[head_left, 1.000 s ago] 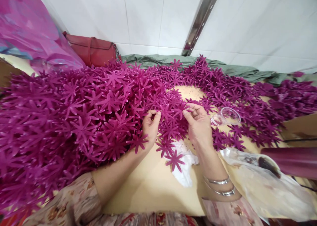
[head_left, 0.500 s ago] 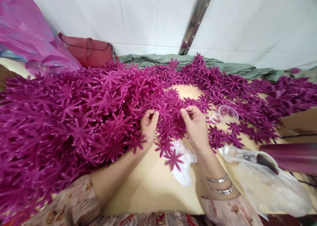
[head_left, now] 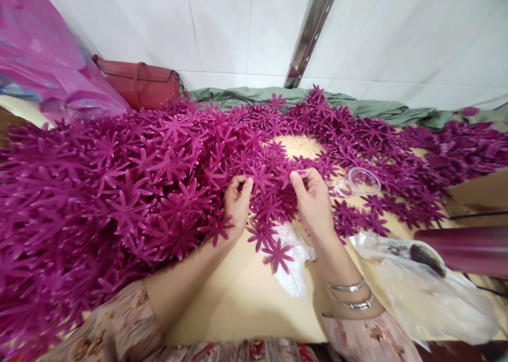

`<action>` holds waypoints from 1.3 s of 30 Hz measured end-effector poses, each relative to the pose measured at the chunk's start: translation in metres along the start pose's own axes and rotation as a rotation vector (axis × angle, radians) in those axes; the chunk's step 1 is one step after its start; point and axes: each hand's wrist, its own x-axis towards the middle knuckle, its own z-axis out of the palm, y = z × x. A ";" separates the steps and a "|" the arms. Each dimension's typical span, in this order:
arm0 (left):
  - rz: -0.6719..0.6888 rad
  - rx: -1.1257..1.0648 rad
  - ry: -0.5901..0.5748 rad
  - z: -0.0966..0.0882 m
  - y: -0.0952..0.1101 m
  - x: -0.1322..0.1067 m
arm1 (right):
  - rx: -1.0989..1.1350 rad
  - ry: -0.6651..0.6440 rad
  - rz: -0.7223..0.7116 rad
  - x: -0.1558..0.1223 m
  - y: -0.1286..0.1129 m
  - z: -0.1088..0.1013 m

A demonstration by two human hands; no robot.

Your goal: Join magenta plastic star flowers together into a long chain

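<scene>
Magenta petal pieces (head_left: 170, 163), star-shaped with several narrow lobes, lie in a large heap on the left and centre. My left hand (head_left: 238, 200) is closed in a pinch at the heap's right edge; what its fingertips hold, if anything, is hidden. A short way to the right, my right hand (head_left: 313, 198) pinches a magenta petal piece (head_left: 284, 174) between thumb and forefinger. Below and between the hands, a single petal piece (head_left: 278, 256) rests on a crumpled white tissue (head_left: 296, 277). Another petal piece (head_left: 216, 227) lies against my left wrist.
A clear plastic cup (head_left: 359, 182) lies on its side right of my right hand. Further right are a clear plastic bag (head_left: 428, 298) and a dark magenta cylinder (head_left: 464, 250). At the back stand a red handbag (head_left: 138, 84) and a green cloth (head_left: 357, 108) along the tiled wall.
Both hands stay nearly in place. The right fingertips have shifted slightly, and a bit of magenta now shows above the right thumb. The view has moved a little.
</scene>
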 end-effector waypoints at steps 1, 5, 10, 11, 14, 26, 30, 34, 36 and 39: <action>-0.004 -0.015 -0.004 0.001 0.001 0.000 | 0.025 -0.007 0.006 0.000 0.001 0.001; -0.017 -0.056 -0.004 0.003 0.003 0.000 | 0.154 0.009 0.026 0.001 0.007 0.002; -0.023 -0.040 -0.009 0.001 0.003 -0.001 | 0.098 0.054 -0.085 0.004 0.001 0.000; -0.018 -0.033 -0.008 0.001 0.003 -0.001 | 0.075 0.043 -0.090 0.004 -0.001 0.000; -0.005 -0.022 -0.011 -0.001 0.000 0.000 | 0.043 -0.003 -0.058 -0.001 -0.005 0.003; -0.019 0.005 -0.112 0.004 0.004 -0.006 | -0.070 -0.086 -0.148 -0.013 0.004 0.020; -0.036 -0.036 -0.154 0.008 0.007 -0.007 | -0.053 -0.061 -0.101 -0.012 0.008 0.022; -0.016 -0.026 -0.191 0.013 0.007 -0.008 | -0.002 -0.091 -0.062 -0.010 0.008 0.022; 0.000 -0.001 -0.199 0.013 0.005 -0.008 | 0.025 -0.112 -0.041 -0.008 0.010 0.020; 0.042 0.084 -0.224 0.010 0.001 -0.007 | 0.048 -0.124 -0.022 -0.006 0.014 0.018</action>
